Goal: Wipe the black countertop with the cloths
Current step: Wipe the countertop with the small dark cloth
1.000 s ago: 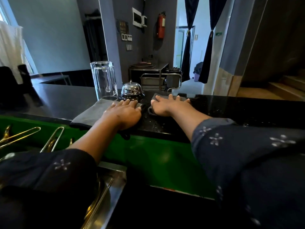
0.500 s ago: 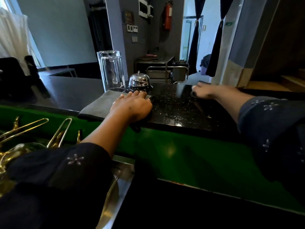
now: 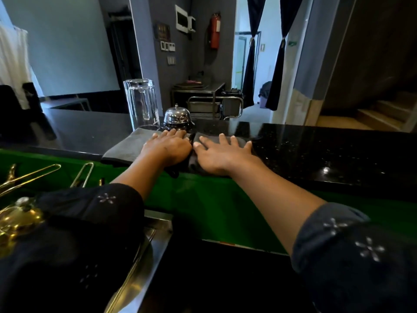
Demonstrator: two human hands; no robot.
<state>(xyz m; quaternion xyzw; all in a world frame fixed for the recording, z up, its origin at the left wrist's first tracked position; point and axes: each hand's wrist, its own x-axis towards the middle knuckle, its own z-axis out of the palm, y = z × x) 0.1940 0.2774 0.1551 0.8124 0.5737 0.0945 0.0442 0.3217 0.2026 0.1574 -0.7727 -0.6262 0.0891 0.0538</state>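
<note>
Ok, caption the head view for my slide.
Left hand and right hand press grey cloths flat on the black countertop.

Both hands lie flat, palms down, side by side near the front edge of the black surface (image 3: 316, 150). Left hand (image 3: 168, 147) presses a grey cloth (image 3: 126, 146), fingers spread toward a chrome bell (image 3: 177, 116). Right hand (image 3: 222, 152) rests flat on a second, darker cloth (image 3: 239, 141), fingers splayed. The thumbs nearly meet. A clear glass pitcher (image 3: 142, 103) stands inverted just beside the bell, at the grey cloth's far edge. Dark flower-patterned sleeves cover both forearms.
</note>
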